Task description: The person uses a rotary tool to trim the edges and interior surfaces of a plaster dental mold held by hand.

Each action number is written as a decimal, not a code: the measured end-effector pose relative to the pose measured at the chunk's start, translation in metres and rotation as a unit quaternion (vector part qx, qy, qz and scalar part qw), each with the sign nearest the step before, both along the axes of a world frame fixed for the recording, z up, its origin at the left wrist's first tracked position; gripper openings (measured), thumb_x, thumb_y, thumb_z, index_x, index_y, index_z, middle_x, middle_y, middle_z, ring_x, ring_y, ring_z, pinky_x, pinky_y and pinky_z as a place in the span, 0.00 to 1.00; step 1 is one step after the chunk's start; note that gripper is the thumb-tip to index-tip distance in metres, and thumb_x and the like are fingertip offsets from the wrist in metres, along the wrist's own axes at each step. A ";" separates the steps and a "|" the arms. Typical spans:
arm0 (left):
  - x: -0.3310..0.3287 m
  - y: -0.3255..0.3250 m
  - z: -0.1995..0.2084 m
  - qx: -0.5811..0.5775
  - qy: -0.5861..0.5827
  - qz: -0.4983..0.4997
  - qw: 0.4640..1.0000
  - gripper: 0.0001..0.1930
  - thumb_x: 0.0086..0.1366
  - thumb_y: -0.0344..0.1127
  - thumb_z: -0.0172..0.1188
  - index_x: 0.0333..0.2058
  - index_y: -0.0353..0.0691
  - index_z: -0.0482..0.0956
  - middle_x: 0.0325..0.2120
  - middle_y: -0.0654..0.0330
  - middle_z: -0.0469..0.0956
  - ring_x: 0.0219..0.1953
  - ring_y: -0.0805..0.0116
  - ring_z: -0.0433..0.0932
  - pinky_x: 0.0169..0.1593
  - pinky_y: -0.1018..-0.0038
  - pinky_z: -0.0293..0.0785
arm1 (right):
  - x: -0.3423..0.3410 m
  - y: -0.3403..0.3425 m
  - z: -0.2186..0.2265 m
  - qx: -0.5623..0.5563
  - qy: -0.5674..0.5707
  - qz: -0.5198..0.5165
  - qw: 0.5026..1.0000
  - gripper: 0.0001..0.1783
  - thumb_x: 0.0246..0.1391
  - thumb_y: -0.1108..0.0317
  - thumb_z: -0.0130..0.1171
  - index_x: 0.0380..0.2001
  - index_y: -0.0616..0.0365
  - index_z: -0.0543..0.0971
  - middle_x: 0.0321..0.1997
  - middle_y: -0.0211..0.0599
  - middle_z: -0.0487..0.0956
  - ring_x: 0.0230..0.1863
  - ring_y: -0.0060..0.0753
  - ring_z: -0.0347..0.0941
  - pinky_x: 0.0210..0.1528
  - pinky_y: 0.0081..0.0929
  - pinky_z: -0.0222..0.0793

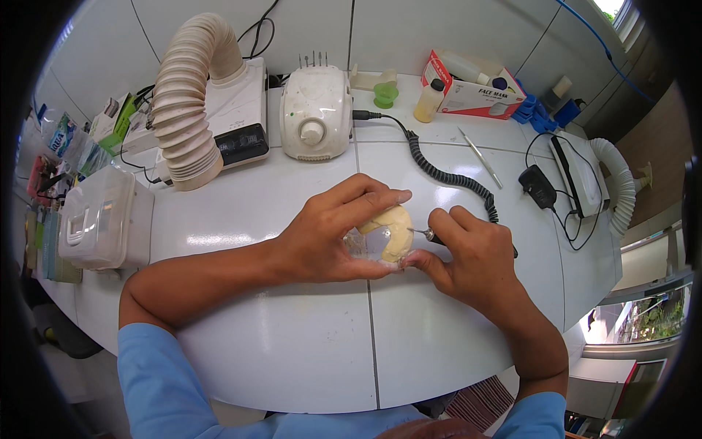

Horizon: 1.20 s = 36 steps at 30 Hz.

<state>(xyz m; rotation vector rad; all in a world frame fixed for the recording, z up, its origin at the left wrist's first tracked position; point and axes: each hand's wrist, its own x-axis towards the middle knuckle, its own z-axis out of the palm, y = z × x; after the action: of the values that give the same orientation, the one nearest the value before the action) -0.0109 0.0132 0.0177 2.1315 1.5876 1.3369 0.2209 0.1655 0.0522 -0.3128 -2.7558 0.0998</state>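
My left hand (333, 230) is closed round a pale yellow, horseshoe-shaped dental cast (398, 230), thumb and fingers at opposite edges of it. Beside the palm, something clear and shiny (356, 245) shows next to the cast; its kind is hard to make out. In my right hand (472, 256) is a rotary handpiece (433, 236), mostly hidden by the fingers. Its thin metal tip points left at the cast's outer side, touching or very close. The right thumb rests near the cast's lower end. A black coiled cord (446, 175) runs from the handpiece to a white control box (316, 113) with a round knob.
A ribbed suction hose (183, 102) arches over a white unit at the left, behind a clear-lidded box (102, 216). At the back stand a green cup (385, 94), a yellowish bottle (428, 102) and a mask carton (475, 99). A slim knife-like tool (480, 157) lies right of the cord.
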 end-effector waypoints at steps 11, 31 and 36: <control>0.001 -0.001 0.000 -0.003 0.009 0.008 1.000 0.46 0.54 0.44 0.90 0.71 0.40 0.82 0.53 0.50 0.83 0.54 0.57 0.86 0.56 0.63 0.88 | 0.000 0.000 0.001 0.016 -0.007 -0.008 1.000 0.33 0.57 0.28 0.74 0.39 0.49 0.83 0.25 0.29 0.75 0.19 0.30 0.76 0.19 0.32 0.67; 0.001 0.000 0.000 0.005 0.002 0.006 1.000 0.46 0.53 0.43 0.90 0.70 0.38 0.82 0.53 0.49 0.83 0.53 0.57 0.86 0.55 0.64 0.88 | 0.000 -0.002 -0.002 0.023 0.011 -0.010 1.000 0.33 0.59 0.29 0.74 0.41 0.49 0.83 0.27 0.29 0.75 0.19 0.32 0.77 0.19 0.32 0.67; 0.001 0.000 0.001 0.004 0.007 0.007 1.000 0.45 0.53 0.43 0.90 0.69 0.39 0.82 0.53 0.49 0.83 0.53 0.57 0.86 0.54 0.64 0.88 | -0.001 -0.002 -0.002 0.018 0.013 -0.010 1.000 0.32 0.59 0.30 0.74 0.41 0.49 0.83 0.27 0.29 0.75 0.19 0.32 0.76 0.19 0.33 0.67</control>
<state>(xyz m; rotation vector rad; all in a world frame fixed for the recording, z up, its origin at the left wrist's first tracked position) -0.0098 0.0130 0.0189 2.1424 1.6078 1.3374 0.2204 0.1634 0.0500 -0.3276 -2.7242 0.0477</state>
